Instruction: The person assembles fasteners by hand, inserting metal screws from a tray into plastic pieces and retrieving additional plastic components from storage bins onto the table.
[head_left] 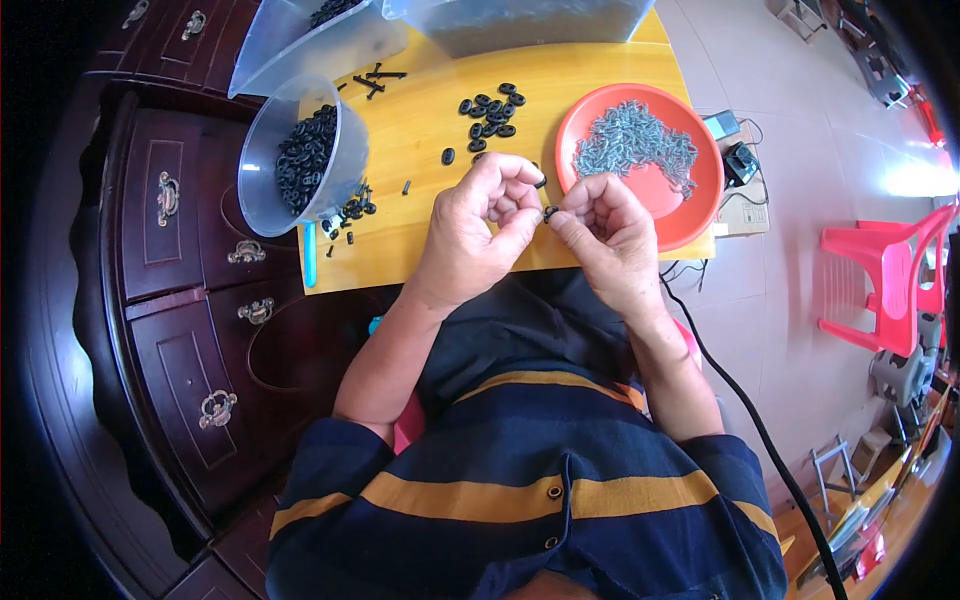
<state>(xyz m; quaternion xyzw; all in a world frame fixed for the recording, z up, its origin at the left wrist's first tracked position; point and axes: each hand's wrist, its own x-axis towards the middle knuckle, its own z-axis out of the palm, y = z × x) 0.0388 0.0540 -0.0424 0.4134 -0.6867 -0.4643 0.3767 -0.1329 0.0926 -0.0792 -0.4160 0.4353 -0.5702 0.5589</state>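
Note:
Over the table's front edge my two hands meet with their fingertips close together. My right hand [612, 232] pinches a small black part [550, 213] between thumb and forefinger. My left hand [475, 232] has its fingers curled, its thumb tip against that same part. Another small black piece [540, 182] shows at the left forefinger's tip; whether it is gripped is unclear. Beyond the left hand several black oval pieces with holes [495, 110] lie loosely grouped. Right beside my right hand stands an orange-red plate [650, 205] with a heap of small silvery metal pieces [635, 140].
On the yellow table [400, 220], a clear round tub [262, 185] of black parts stands left, with loose black bits beside it. Clear plastic bins [375, 45] stand at the back. Dark drawers [170, 200] flank the left; a pink stool [880, 265] is right.

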